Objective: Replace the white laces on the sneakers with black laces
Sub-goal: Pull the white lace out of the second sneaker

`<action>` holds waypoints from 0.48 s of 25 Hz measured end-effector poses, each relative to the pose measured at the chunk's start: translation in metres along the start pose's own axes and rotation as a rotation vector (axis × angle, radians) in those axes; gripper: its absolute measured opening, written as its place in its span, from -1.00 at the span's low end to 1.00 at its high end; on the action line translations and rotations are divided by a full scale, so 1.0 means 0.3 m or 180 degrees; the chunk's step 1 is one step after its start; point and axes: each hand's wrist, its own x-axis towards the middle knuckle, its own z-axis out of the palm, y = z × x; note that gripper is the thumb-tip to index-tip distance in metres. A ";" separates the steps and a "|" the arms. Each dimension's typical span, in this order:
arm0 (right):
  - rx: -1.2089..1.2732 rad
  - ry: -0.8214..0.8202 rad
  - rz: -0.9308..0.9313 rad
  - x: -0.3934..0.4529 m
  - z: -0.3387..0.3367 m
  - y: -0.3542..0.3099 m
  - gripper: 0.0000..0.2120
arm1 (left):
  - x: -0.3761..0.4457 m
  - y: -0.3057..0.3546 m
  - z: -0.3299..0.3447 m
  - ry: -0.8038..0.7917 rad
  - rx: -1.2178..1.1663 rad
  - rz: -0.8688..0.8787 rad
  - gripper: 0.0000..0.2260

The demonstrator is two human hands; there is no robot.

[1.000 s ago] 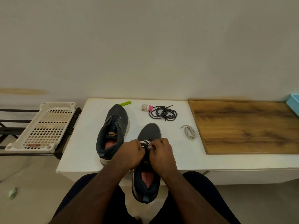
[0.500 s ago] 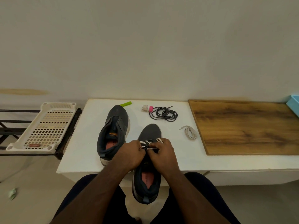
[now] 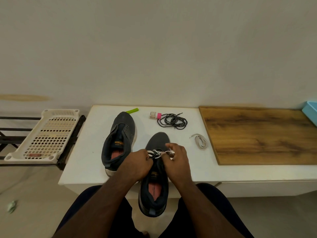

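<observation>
- Two dark sneakers sit on the white table (image 3: 82, 152): the near sneaker (image 3: 155, 186) hangs its heel over the front edge, and the far sneaker (image 3: 120, 138) lies just to its left, with no lace in its eyelets.
- The left hand (image 3: 137, 164) rests on the near sneaker with fingers curled, its grip pinching the white lace (image 3: 157, 154) at the eyelets.
- The right hand (image 3: 178, 160) sits on the other side of the shoe's throat, thumb and fingers pinching the same white lace, index finger raised.
- A loose coil of black laces (image 3: 172, 121) lies toward the table's back edge, touching a small pink-capped bottle (image 3: 155, 115).
- A bundled white lace (image 3: 200, 140) lies to the right, near a wooden board (image 3: 260, 134).
- A green stick (image 3: 132, 110) lies behind the far sneaker's toe.
- A cream perforated tray (image 3: 46, 134) rests on a black rack to the left.
</observation>
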 end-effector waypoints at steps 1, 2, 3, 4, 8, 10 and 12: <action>-0.0235 -0.0167 -0.0140 -0.004 0.005 -0.006 -0.71 | 0.000 0.001 0.000 0.0018 0.0008 0.0007 -0.82; -0.0459 -0.0270 -0.0208 -0.007 0.016 -0.005 -0.70 | -0.002 0.003 0.000 0.0023 0.0007 0.0010 -0.82; -0.0620 -0.0309 -0.0228 -0.010 0.027 -0.005 -0.73 | -0.003 0.006 -0.001 0.0022 -0.0002 0.0010 -0.82; -0.0730 -0.0281 -0.0216 -0.012 0.038 -0.002 -0.77 | -0.004 0.008 -0.002 0.0020 -0.0008 0.0012 -0.81; -0.0984 -0.0137 -0.0284 -0.013 0.051 -0.009 -0.90 | -0.012 0.017 -0.010 0.0023 0.0028 0.0028 -0.79; -0.0703 0.0046 -0.0058 0.001 0.041 -0.004 -0.82 | -0.013 0.015 -0.012 0.0014 -0.0007 0.0016 -0.80; -0.0100 0.0331 0.0271 0.012 0.023 0.002 -0.79 | -0.014 0.013 -0.015 -0.0042 -0.0077 0.0000 -0.81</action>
